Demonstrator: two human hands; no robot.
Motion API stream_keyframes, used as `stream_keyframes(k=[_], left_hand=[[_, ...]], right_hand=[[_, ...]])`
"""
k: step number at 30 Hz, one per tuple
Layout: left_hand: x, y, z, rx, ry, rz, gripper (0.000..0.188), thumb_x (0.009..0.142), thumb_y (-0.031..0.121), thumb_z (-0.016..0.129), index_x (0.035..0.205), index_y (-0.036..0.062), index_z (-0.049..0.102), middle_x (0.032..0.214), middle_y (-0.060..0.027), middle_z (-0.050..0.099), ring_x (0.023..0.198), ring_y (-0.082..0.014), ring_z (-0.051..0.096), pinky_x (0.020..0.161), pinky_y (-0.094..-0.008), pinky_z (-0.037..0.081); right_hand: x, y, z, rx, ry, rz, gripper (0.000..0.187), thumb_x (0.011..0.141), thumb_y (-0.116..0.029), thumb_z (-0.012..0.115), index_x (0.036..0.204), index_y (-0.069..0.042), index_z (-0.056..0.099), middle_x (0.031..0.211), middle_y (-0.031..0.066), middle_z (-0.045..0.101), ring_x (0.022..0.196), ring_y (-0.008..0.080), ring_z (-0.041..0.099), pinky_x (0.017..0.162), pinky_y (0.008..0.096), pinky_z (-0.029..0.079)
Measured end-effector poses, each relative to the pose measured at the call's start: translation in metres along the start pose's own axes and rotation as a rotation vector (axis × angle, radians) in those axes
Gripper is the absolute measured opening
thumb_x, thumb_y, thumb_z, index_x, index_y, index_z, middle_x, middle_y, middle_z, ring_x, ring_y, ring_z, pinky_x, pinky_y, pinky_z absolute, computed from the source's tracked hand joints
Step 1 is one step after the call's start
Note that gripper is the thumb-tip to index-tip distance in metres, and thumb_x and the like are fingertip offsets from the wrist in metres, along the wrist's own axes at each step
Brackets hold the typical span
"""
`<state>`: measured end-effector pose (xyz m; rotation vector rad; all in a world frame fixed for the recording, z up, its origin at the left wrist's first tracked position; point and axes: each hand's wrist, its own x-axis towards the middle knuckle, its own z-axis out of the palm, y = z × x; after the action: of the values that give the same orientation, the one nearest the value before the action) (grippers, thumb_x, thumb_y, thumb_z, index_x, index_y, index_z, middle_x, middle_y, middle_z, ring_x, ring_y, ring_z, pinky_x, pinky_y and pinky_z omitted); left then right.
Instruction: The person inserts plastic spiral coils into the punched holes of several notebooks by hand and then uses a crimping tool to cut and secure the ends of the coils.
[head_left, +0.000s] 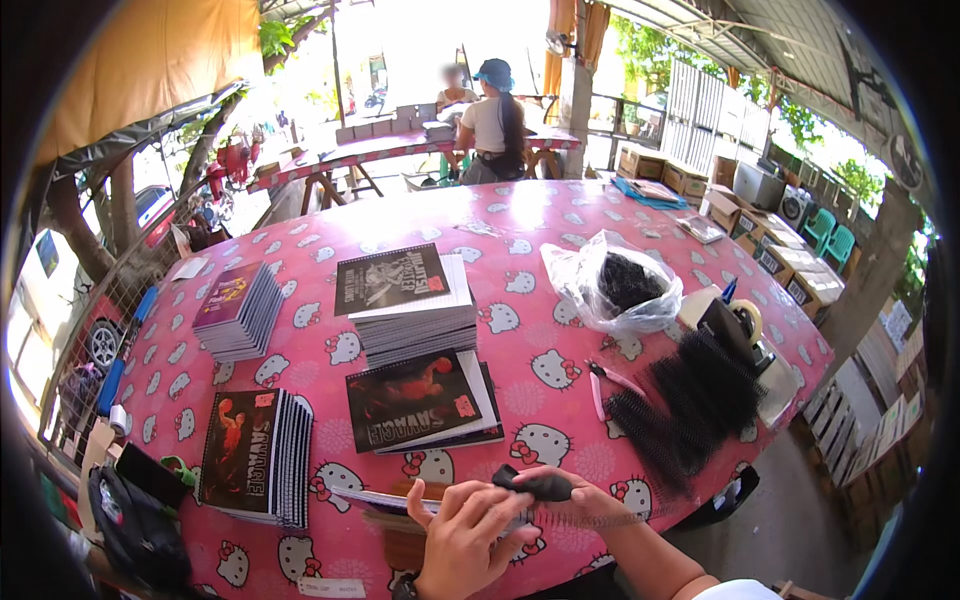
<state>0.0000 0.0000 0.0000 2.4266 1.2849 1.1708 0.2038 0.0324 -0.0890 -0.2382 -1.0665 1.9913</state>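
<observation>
My left hand, fingers spread, lies over the edge of a stack of loose pages near the table's front. Its fingertips come close to a dark, rounded hand tool; whether they touch it I cannot tell. My right hand is closed around that tool, whose exact kind is unclear. A thin black spiral binding coil runs sideways beneath the right hand. Beyond my hands, spiral notebooks with a red figure on a dark cover lie below a taller notebook stack.
More notebook stacks stand on the left and far left. At right lie pink-handled pliers, a heap of black coils, a plastic bag of black coils and a tape dispenser. Two people sit at a farther table.
</observation>
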Motion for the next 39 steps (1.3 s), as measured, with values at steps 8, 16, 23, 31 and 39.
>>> stream_keyframes(k=[8,16,23,31,39], left_hand=[[0.001,-0.011,-0.008,0.095,0.125,0.044,0.015,0.071,0.032,0.072,0.079,0.0209,0.065,0.079,0.0076,0.058,0.091,-0.0148,0.055,0.102,-0.0512,0.009],[0.000,-0.034,-0.016,0.090,0.106,0.048,0.024,0.069,0.040,0.073,0.074,0.0197,0.061,0.074,0.0062,0.053,0.085,-0.0144,0.054,0.099,-0.0515,0.013],[-0.001,-0.035,-0.022,0.080,0.102,0.029,0.040,0.068,0.040,0.074,0.100,0.0191,0.061,0.074,0.0072,0.055,0.083,-0.0114,0.055,0.101,-0.0503,0.013],[0.001,-0.043,-0.024,0.138,0.128,0.058,0.049,0.068,0.042,0.074,0.108,0.0192,0.060,0.074,0.0089,0.057,0.086,-0.0092,0.055,0.105,-0.0511,0.005],[-0.001,-0.060,-0.042,0.110,0.156,-0.010,0.037,0.058,0.040,0.080,0.087,0.0206,0.066,0.075,0.0060,0.059,0.087,-0.0141,0.056,0.105,-0.0547,0.003]], right_hand=[[0.003,-0.054,0.020,-0.388,0.080,-0.053,0.072,0.078,-0.054,0.058,0.119,0.005,0.053,0.128,0.0178,0.047,0.113,0.0257,0.048,0.097,0.0356,0.037],[0.024,-0.077,0.036,-0.803,0.017,0.006,0.063,0.078,-0.057,0.059,0.106,0.000,0.065,0.111,0.0143,0.060,0.115,0.0259,0.044,0.098,0.0419,0.032],[0.038,-0.080,0.040,-1.211,0.109,0.177,0.061,0.078,-0.054,0.060,0.107,-0.002,0.065,0.109,0.0149,0.061,0.114,0.0274,0.045,0.102,0.0419,0.028],[0.042,-0.090,0.046,-1.030,0.050,0.151,0.052,0.077,-0.047,0.066,0.110,-0.006,0.065,0.113,0.0132,0.057,0.115,0.0250,0.044,0.099,0.0396,0.032],[0.051,-0.090,0.051,-0.619,-0.239,-0.002,0.058,0.078,-0.050,0.065,0.113,-0.004,0.062,0.109,0.0125,0.058,0.112,0.0238,0.046,0.097,0.0368,0.033]])
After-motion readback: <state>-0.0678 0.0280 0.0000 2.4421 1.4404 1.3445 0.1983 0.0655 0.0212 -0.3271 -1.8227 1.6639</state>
